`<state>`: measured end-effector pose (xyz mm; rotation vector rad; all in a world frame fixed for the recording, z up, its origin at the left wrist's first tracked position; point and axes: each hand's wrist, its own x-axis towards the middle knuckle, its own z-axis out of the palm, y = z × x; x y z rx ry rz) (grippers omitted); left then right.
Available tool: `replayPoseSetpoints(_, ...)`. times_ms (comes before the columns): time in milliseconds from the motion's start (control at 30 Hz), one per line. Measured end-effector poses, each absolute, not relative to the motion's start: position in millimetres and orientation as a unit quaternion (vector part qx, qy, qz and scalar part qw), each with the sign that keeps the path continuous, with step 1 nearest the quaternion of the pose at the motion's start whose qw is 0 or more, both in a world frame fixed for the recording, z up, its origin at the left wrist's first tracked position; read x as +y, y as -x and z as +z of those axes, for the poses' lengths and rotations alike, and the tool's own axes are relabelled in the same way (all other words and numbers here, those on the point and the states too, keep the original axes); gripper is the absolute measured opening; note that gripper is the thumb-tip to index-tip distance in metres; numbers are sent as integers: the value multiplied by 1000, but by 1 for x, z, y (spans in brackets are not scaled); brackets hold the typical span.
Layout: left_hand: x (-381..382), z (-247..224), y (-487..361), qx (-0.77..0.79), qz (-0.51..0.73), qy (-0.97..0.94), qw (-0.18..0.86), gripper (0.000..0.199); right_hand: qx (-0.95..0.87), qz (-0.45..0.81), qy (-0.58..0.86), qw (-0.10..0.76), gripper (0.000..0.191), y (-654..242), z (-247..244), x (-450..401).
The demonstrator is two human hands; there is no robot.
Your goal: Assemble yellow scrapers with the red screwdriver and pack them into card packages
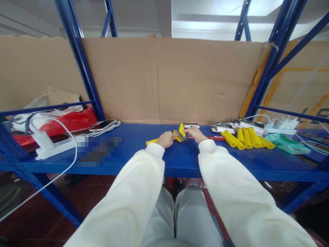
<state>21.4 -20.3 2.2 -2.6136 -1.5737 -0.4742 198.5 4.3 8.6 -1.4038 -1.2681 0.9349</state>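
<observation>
Over the middle of the blue shelf, my left hand [166, 139] is closed around a yellow-handled scraper [151, 141], whose handle sticks out to the left. The scraper's yellow head and flat metal plate [179, 136] show to the right of my fingers. Close by on the right, my right hand [195, 133] has its fingers pinched together at the metal plate. Something thin and dark shows at those fingertips, too small to name. A yellow plastic piece [182, 129] stands just behind, between both hands. A black-and-white packet [191, 125] lies behind my right hand.
Several yellow tubes [247, 138] lie at the right, with a red tool [216, 138], more packets [224, 128] and a green tissue pack [288, 144]. At the left are a white power strip [59, 147], a phone [102, 125] and a red bag [73, 123]. Cardboard [154, 79] walls the back.
</observation>
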Motion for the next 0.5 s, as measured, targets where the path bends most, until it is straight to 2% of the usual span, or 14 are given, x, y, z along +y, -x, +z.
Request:
replayPoseSetpoints(233, -16, 0, -22, -494, -166, 853, 38, 41, -529, 434, 557, 469, 21, -195, 13, -5)
replayPoseSetpoints(500, -10, -4, -21, -480, -200, 853, 51, 37, -530, 504, 528, 431, 26, -193, 11, -6)
